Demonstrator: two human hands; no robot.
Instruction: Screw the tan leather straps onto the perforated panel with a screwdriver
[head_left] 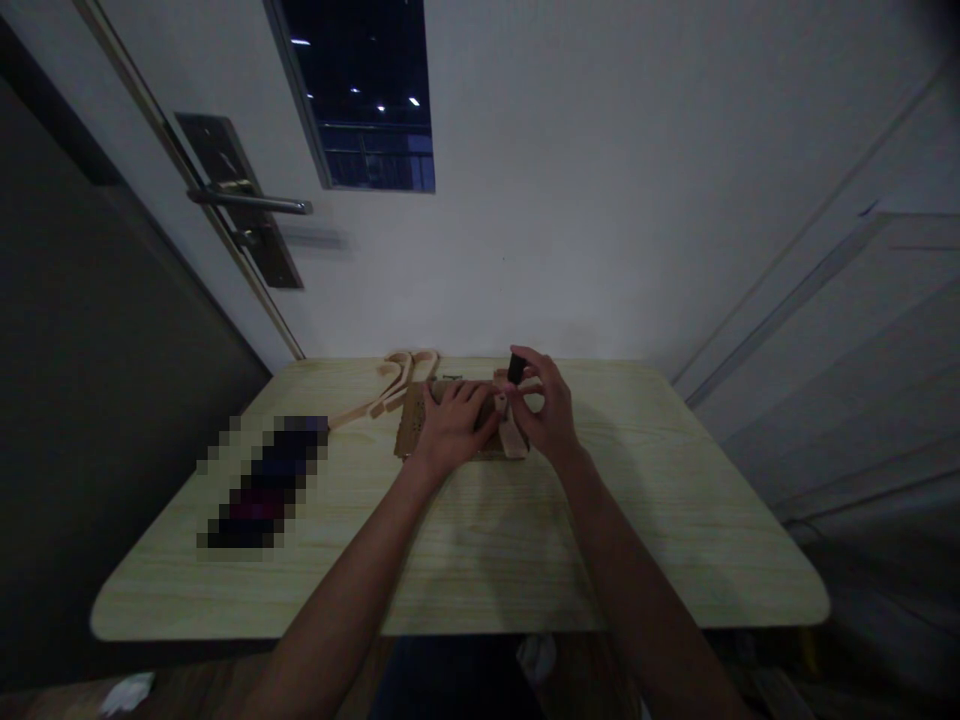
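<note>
A small black stubby cylinder (517, 367), perhaps a short handle or a cap, stands upright between the thumb and fingers of my right hand (551, 405). Its lower end is close to a pale wooden-looking piece (513, 437) at the right side of a brown cardboard-like piece (409, 425). Across that brown piece lies my left hand (454, 420), fingers stretched out towards the pale piece and the right hand. My left palm and fingers cover much of the brown piece, and what lies under them is hidden.
Pale wooden pieces with curved hook ends (397, 375) lie at the back left of the light wood-grain table (660, 560). A pixelated dark object (262, 485) is at the left. Behind the table stands a white door (585, 230) with a metal handle (255, 202).
</note>
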